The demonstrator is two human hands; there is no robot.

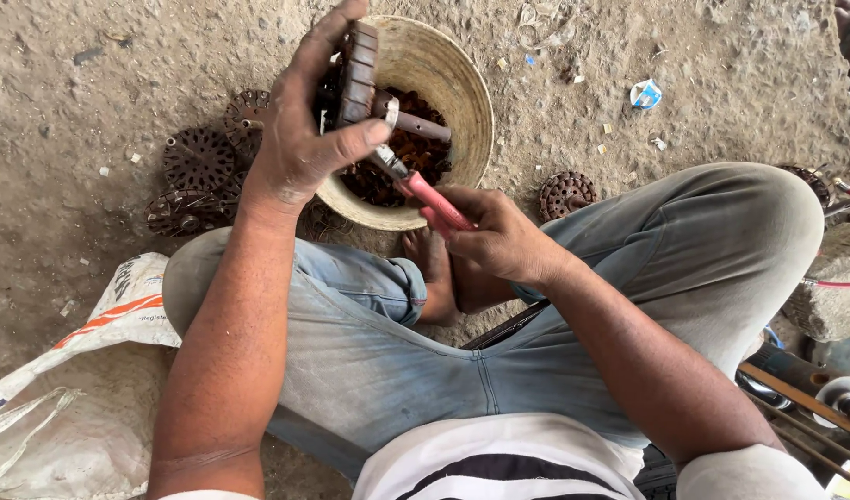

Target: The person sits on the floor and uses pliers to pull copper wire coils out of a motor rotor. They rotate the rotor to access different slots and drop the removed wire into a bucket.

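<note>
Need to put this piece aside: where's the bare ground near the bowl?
Bare dirt lies right of the bowl, up toward the blue-white scrap, and far upper left. Crowded: the rusty wheels left of the bowl, and the sack lower left.

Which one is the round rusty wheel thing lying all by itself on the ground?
Find the big pale bowl on the dirt, then look just right of it, beside the person's bent knee. A single rusty round disc with holes lies flat there. The other discs sit bunched together left of the bowl; this one lies alone.
</note>
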